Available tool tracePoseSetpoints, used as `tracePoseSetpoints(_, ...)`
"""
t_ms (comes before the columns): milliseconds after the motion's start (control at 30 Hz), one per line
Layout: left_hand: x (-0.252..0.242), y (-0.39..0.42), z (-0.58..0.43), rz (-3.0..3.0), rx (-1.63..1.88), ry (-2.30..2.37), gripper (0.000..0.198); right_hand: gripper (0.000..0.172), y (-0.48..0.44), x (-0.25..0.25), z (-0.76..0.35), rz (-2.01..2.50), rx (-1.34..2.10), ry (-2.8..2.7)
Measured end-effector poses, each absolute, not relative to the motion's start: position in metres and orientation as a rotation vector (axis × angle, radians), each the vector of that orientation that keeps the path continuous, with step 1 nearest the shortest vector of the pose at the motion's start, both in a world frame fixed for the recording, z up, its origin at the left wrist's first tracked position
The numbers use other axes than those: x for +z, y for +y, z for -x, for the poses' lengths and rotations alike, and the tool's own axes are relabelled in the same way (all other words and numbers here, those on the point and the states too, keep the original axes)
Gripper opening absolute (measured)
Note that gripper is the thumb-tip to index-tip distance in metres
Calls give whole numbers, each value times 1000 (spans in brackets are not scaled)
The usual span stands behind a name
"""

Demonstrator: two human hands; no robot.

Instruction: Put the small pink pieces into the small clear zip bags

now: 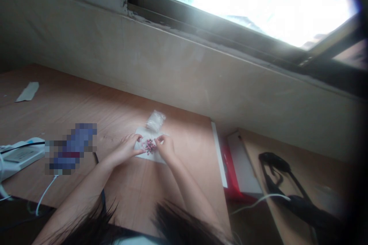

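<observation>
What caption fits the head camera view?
Left hand and right hand at small pink beads on white paper beside a clear plastic bag.

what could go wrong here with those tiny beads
The small pink-purple beads seem loose in a heap on a white paper sheet, so a slip of the left hand or right hand might scatter them across the wooden desk. The clear plastic bag lies just behind the sheet; knocking it might spill its contents, which are hard to make out.
</observation>
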State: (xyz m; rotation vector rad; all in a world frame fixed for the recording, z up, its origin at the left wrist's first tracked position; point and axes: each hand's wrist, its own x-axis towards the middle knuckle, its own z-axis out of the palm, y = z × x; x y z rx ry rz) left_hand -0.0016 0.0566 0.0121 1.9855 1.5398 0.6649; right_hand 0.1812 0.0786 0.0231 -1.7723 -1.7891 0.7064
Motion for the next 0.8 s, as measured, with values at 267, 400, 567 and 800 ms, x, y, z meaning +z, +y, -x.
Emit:
tracePoseSetpoints(267, 12, 56, 1, -1949, 712, 1523, 40, 18, 85, 14, -175, 1898, 464, -1892)
tracePoseSetpoints(400, 15, 56, 4, -1956, 705, 1532, 40, 13, 90, 9, -173, 1928, 427, -1969)
tracePoseSetpoints(567, 13, 57, 5, -1940, 698, 1531, 40, 12, 87, 20, -176, 1917, 524, -1893)
tracePoseSetpoints(800, 7, 60, -9, -1910, 715, 1491, 42, 10, 57, 60, -165, 1578, 941, -1759)
